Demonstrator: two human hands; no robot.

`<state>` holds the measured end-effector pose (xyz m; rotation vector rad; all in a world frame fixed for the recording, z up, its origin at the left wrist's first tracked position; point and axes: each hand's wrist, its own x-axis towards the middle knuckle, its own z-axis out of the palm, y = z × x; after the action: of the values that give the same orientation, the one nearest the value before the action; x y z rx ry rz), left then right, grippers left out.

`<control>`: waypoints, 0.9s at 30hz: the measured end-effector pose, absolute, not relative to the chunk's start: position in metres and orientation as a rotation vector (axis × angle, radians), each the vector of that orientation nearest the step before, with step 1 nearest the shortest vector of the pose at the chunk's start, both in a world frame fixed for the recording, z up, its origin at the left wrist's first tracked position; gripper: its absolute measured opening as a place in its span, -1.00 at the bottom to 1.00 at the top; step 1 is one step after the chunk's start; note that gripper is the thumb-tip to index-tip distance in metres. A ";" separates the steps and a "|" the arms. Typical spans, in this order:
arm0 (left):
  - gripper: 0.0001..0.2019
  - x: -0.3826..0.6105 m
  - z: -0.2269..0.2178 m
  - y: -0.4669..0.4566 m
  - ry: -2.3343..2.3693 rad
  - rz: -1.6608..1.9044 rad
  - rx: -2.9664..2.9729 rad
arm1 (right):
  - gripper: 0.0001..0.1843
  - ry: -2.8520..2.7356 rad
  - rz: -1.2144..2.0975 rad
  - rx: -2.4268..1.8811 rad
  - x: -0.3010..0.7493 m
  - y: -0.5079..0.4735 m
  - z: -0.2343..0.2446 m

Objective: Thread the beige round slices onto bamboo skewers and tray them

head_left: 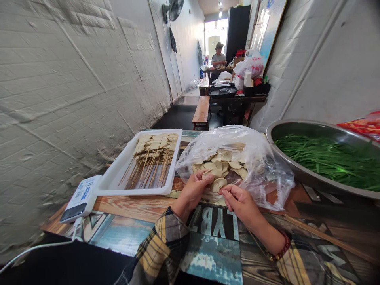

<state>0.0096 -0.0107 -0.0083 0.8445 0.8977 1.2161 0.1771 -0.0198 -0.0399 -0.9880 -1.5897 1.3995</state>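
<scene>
My left hand (192, 194) is closed on a thin, pale round slice of food at the open mouth of a clear plastic bag (276, 194). My right hand (242, 204) pinches a thin wooden skewer (257, 242), whose lower end shows below the palm. By the right fingertips is another pale slice (219, 184); whether the skewer pierces it I cannot tell. A heap of loose slices (218, 164) fills the bag. On the left, a white tray (136, 192) holds several skewers threaded with such slices (157, 144), sticks pointing toward me.
A steel basin (299, 168) of green chives (332, 162) stands at the right. Bare skewers (320, 233) lie on the table before it. A white device (81, 198) with a cable sits left of the tray. Farther off are a bench (202, 109), cluttered tables and a seated person (219, 59).
</scene>
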 end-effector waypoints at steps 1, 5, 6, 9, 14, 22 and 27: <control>-0.69 0.011 -0.009 -0.010 0.881 1.220 0.827 | -0.65 -1.604 1.390 -0.991 0.177 -0.020 -0.040; -0.71 0.011 -0.009 -0.009 0.869 1.285 0.760 | -0.67 -1.675 1.350 -1.020 0.175 -0.022 -0.038; -0.71 0.011 -0.008 -0.009 0.873 1.308 0.743 | -0.67 -1.696 1.334 -1.032 0.175 -0.022 -0.038; -0.68 0.009 -0.007 -0.008 0.885 1.370 0.686 | -0.67 -1.737 1.282 -1.070 0.175 -0.024 -0.037; -0.65 0.008 -0.005 -0.009 0.937 1.388 0.640 | -0.67 -1.743 1.252 -1.083 0.175 -0.025 -0.038; -0.64 0.012 -0.007 -0.009 0.969 1.342 0.693 | -0.62 -1.687 1.239 -1.095 0.174 -0.029 -0.035; -0.67 0.015 -0.009 -0.011 0.966 1.321 0.710 | -0.64 -1.690 1.232 -1.099 0.174 -0.029 -0.033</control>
<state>0.0150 -0.0111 -0.0086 0.7104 0.9658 1.3207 0.1738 -0.0289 -0.0331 -1.0985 -1.6904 1.2321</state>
